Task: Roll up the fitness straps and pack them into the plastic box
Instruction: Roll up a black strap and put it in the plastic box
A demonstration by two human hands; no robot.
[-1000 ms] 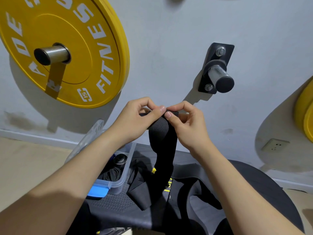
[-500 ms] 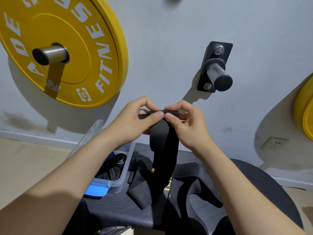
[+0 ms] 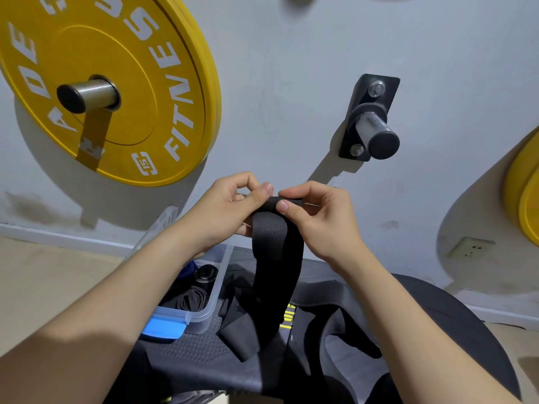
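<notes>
**A:** 2 hands up in front of the grey wall, meeting at the top end of a black fitness strap (image 3: 277, 258). The left hand (image 3: 230, 208) is curled in from the side, thumb pressed onto the strap's top edge.

**B:** And the right hand (image 3: 318, 220) has a narrow pinch, thumb under and forefinger over that same folded end. Both hands are closed on it.

**A:** The strap is wide, flat and matte. It is doubled over at the top, then hangs straight down between the wrists to the bench (image 3: 192, 351).

**B:** Down there it joins more black webbing (image 3: 242, 339), with yellow lettering showing beside it.

**A:** The plastic box (image 3: 219, 282) is on the bench under the left forearm, clear-walled, with a blue latch (image 3: 163, 328) at the near end.

**B:** Coiled black straps (image 3: 189, 298) are inside it, plus 1 tight roll (image 3: 205, 274) at the far end.

**A:** On the wall above are a yellow weight plate (image 3: 131, 83) on its peg and a bare peg (image 3: 376, 132).
</notes>
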